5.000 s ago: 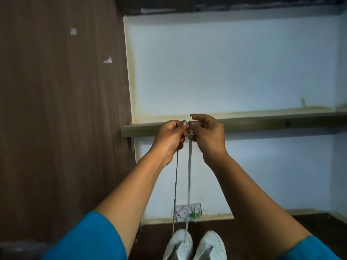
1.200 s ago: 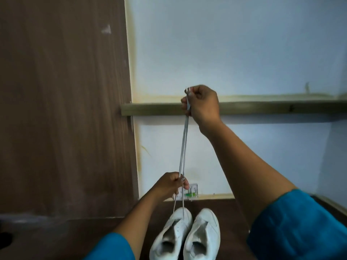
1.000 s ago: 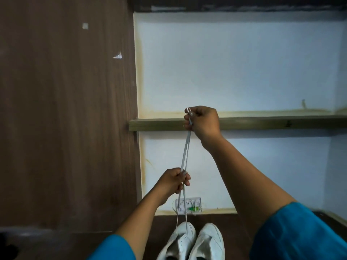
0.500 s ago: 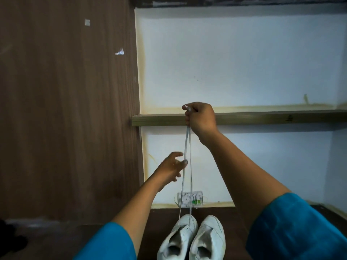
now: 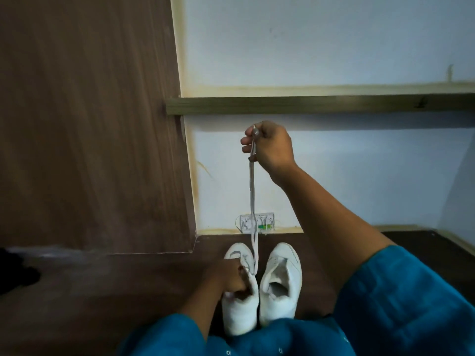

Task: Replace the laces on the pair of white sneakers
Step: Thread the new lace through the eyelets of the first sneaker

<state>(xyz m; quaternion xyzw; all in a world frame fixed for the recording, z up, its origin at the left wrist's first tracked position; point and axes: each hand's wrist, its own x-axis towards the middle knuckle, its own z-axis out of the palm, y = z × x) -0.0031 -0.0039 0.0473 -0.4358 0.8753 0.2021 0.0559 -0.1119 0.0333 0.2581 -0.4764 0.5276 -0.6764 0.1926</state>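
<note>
Two white sneakers stand side by side on the dark floor, toes toward the wall: the left sneaker [image 5: 240,307] and the right sneaker [image 5: 281,283]. A grey-white lace [image 5: 252,201] runs doubled from the left sneaker's eyelets straight up to my right hand [image 5: 270,146], which pinches both ends, held high below the shelf. My left hand [image 5: 227,277] grips the left sneaker at its tongue and opening, fingers curled into it. The right sneaker has no lace in view.
A wooden shelf [image 5: 321,105] crosses the white wall above my right hand. A brown wooden panel [image 5: 90,124] fills the left side. A white socket plate [image 5: 257,222] sits low on the wall behind the sneakers. A dark object [image 5: 15,273] lies at far left.
My left hand has let go of the lace strands and dropped down onto the left sneaker. My right hand has come lower with the lace ends, and the view has tilted downward.
</note>
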